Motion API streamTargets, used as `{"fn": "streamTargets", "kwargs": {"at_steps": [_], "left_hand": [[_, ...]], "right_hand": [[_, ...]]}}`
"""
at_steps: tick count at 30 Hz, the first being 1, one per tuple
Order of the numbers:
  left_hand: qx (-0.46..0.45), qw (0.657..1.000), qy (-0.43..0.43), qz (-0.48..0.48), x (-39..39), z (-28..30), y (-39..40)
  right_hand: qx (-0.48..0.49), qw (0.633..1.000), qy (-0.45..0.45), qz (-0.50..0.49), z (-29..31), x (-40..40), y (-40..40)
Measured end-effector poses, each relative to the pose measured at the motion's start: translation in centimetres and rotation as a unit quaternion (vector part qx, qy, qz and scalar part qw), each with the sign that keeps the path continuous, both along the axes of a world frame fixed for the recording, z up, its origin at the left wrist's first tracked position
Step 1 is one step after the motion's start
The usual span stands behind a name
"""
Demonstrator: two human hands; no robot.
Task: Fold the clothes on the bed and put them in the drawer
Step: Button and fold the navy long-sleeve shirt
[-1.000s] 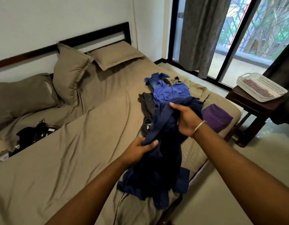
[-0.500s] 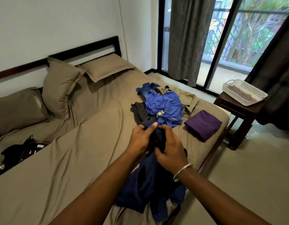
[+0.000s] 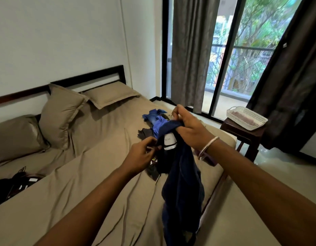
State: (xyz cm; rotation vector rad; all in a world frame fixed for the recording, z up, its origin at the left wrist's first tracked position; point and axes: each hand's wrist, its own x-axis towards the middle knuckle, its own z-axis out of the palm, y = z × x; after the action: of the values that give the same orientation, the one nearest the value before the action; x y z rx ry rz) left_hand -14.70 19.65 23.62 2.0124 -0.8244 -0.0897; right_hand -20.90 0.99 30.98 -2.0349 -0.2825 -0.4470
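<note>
A dark navy garment hangs above the bed, its white label showing near the top. My right hand, with a silver bangle on the wrist, grips the garment's top edge and holds it up. My left hand pinches the cloth just left of the label. Behind my hands lies a pile of clothes: a bright blue piece and a dark grey one. Most of the pile is hidden by my hands and the navy garment.
Three tan pillows lean at the headboard. Black items with straps lie at the bed's left. A dark wooden side table with a white basket stands right of the bed, by the glass doors and grey curtains.
The navy garment has been lifted off the bed and now hangs in the air. My right hand rose to its top edge; my left hand shifted beside the label. The view tilted upward.
</note>
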Motion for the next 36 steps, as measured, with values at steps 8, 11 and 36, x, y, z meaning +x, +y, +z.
{"fn": "streamTargets", "kwargs": {"at_steps": [8, 11, 36], "left_hand": [[0.030, 0.970, -0.235, -0.050, -2.7, 7.1, 4.0], [0.183, 0.937, -0.279, -0.107, -2.8, 10.3, 5.4], [0.008, 0.922, 0.198, -0.334, -3.5, 16.8, 8.9]], "right_hand": [[-0.298, 0.953, -0.026, -0.049, 6.2, -3.6, -0.7], [-0.336, 0.941, 0.043, -0.009, 7.1, -4.2, -1.1], [0.066, 0.953, 0.157, 0.251, 8.5, -5.5, 1.4]]}}
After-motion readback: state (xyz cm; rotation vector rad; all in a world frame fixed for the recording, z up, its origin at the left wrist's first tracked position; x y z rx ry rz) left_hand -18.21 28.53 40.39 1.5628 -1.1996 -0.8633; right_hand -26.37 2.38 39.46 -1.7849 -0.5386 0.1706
